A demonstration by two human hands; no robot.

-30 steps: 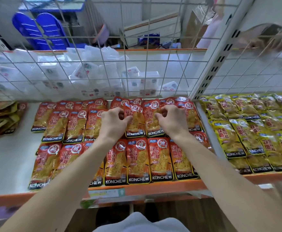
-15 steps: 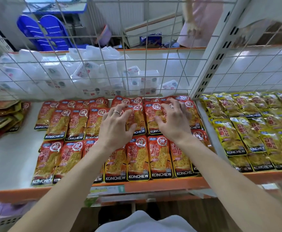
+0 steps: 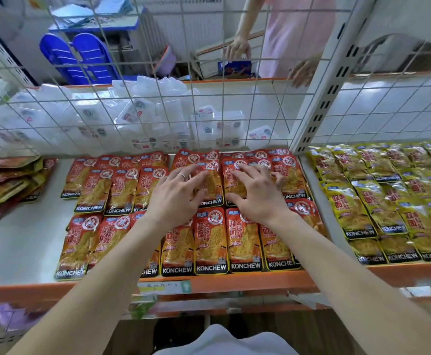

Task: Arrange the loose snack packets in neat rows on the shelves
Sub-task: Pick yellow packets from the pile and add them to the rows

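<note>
At the bottom edge a white garment [image 3: 222, 342] was cut off by the frame. Two bare forearms reached over the orange front lip of the shelf [image 3: 247, 281], where a price label [image 3: 163, 286] was too blurred to read. The red packets [image 3: 210, 244] lay flat on the shelf in rows, and the forearms hid parts of several in the front row. The left grip [image 3: 176, 198], with a ring [image 3: 181, 176] on one finger, lay open with fingers spread, fingertips pressing on packets of the middle row. Just beside it the right grip [image 3: 256, 198] was likewise open and spread on the neighbouring packets. Both palms covered what was beneath them. Yellow packets [image 3: 363, 208] filled the shelf section to the right, past a white upright [image 3: 319, 98]. A loose heap of darker packets [image 3: 7, 180] sat at far left, cut by the frame. Behind stood a wire grid [image 3: 158, 119]. White packs [image 3: 137, 114] beyond it were hazy, their prints unreadable. Farther off were blue chairs [image 3: 81, 57] and a second person [image 3: 296, 34] in pink, cut off at the top
</note>
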